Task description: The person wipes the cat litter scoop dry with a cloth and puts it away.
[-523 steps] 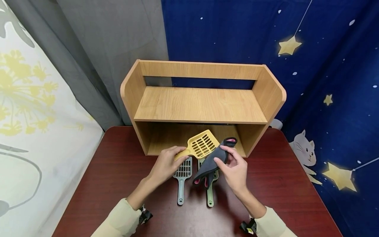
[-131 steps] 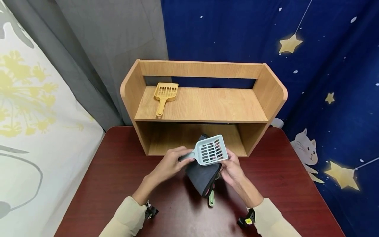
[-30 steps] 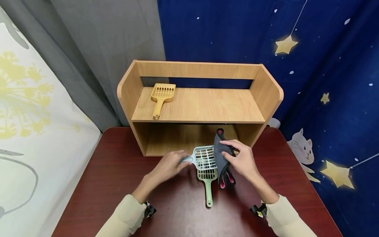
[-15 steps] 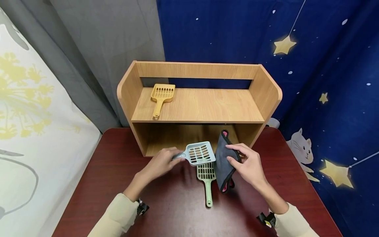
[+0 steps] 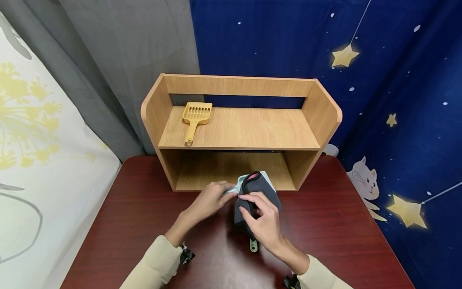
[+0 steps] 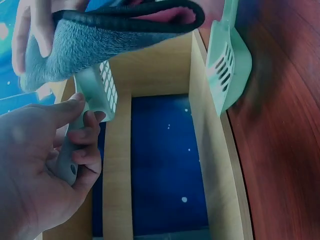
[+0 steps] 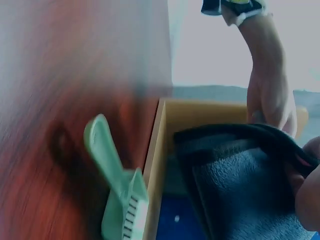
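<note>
My left hand [image 5: 213, 198] pinches the handle of a pale blue litter scoop [image 5: 237, 186], held above the table. A folded dark grey cloth [image 5: 265, 188] with black edging and a pink inside lies over the scoop's slotted head, hiding most of it. My right hand [image 5: 265, 222] grips the cloth between thumb and fingers. In the left wrist view the blue scoop's handle [image 6: 67, 157] sits in my curled fingers, with the cloth [image 6: 100, 42] against its head. A green litter scoop [image 7: 117, 185] lies on the table; the head view shows only its handle end [image 5: 254, 245] below the cloth.
A two-level wooden shelf [image 5: 242, 128] stands at the back of the dark red table [image 5: 144, 224]. On its upper board, at the left, lies a yellow litter scoop [image 5: 196, 114]. Grey and blue star-patterned curtains [image 5: 270, 36] hang behind.
Since about half a second ago the cloth has come left from beside the blue scoop to over its head. Earlier, the yellow scoop went from my left hand to the upper shelf and the blue one was picked up.
</note>
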The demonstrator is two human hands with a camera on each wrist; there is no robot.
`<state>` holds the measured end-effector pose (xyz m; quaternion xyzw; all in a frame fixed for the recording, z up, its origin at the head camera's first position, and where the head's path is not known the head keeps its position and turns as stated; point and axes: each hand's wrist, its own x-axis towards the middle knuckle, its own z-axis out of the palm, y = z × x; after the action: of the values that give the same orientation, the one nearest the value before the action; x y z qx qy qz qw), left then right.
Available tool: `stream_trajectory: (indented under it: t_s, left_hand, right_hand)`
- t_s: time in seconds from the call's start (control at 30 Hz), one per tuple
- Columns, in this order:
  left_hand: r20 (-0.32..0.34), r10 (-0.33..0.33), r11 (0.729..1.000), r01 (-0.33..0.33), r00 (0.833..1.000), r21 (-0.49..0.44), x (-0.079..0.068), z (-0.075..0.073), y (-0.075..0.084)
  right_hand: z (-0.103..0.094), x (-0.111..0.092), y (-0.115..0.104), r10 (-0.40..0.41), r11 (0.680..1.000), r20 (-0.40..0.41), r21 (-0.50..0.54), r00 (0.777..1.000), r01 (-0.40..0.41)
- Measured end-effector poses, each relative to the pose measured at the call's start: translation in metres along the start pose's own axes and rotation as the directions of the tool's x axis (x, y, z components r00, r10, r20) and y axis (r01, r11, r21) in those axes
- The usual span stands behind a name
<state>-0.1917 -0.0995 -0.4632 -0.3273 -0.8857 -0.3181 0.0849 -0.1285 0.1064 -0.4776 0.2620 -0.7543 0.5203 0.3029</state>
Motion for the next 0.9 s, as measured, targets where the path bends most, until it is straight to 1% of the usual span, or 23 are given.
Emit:
stream_trajectory:
  t_s: [0.07,0.13,0.23,0.3,0.33,0.4,0.47,0.53,0.6,0.67,0.7,0.73,0.8,0.9]
  left_hand:
    - [-0.010,0.003,1.000,-0.002,1.000,0.008,0.000,-0.002,0.000]
    - [-0.025,-0.003,1.000,0.003,1.000,0.002,-0.002,-0.005,-0.001]
    - [-0.056,-0.020,1.000,0.019,0.998,-0.006,-0.008,-0.011,-0.005]
    - [-0.071,-0.033,0.999,0.031,0.997,-0.018,-0.011,-0.014,-0.007]
    - [-0.074,-0.039,0.999,0.038,0.997,-0.022,-0.012,-0.015,-0.008]
    - [-0.072,-0.045,0.999,0.043,0.996,-0.032,-0.013,-0.015,-0.008]
    - [-0.066,-0.048,0.998,0.046,0.997,-0.040,-0.012,-0.014,-0.007]
    - [-0.056,-0.046,0.998,0.044,0.997,-0.040,-0.009,-0.012,-0.005]
    - [-0.049,-0.039,0.998,0.037,0.998,-0.042,-0.006,-0.010,-0.003]
    - [-0.048,-0.031,0.999,0.029,0.998,-0.040,-0.004,-0.009,-0.001]
    - [-0.047,-0.028,0.999,0.026,0.998,-0.036,-0.003,-0.008,0.000]
    - [-0.049,-0.028,0.999,0.026,0.998,-0.034,-0.003,-0.008,0.001]
    - [-0.052,-0.035,0.999,0.033,0.998,-0.025,-0.003,-0.009,0.001]
    - [-0.057,-0.040,0.999,0.040,0.998,-0.007,-0.007,-0.009,0.000]
  right_hand:
    - [-0.003,0.001,0.004,-0.037,0.999,-0.036,-0.023,0.999,0.036]
    - [-0.013,0.004,0.011,-0.023,0.999,-0.091,-0.043,0.996,0.019]
    - [-0.033,0.012,0.023,0.070,0.996,-0.160,-0.034,0.985,-0.077]
    - [-0.044,0.018,0.029,0.139,0.989,-0.187,-0.016,0.973,-0.144]
    - [-0.046,0.020,0.031,0.159,0.987,-0.182,0.009,0.970,-0.160]
    - [-0.045,0.021,0.030,0.173,0.985,-0.157,0.047,0.972,-0.167]
    - [-0.037,0.019,0.026,0.161,0.985,-0.128,0.088,0.979,-0.151]
    - [-0.023,0.014,0.019,0.114,0.989,-0.084,0.109,0.990,-0.104]
    - [-0.010,0.010,0.013,0.058,0.993,-0.055,0.105,0.997,-0.052]
    - [0.000,0.006,0.008,0.004,0.995,-0.040,0.095,0.999,0.000]
    - [0.003,0.005,0.007,-0.011,0.996,-0.041,0.090,0.999,0.015]
    - [0.004,0.005,0.006,-0.006,0.996,-0.052,0.086,0.999,0.010]
    - [0.001,0.006,0.008,0.040,0.996,-0.083,0.085,0.996,-0.033]
    - [-0.015,0.011,0.018,0.155,0.985,-0.137,0.101,0.978,-0.142]
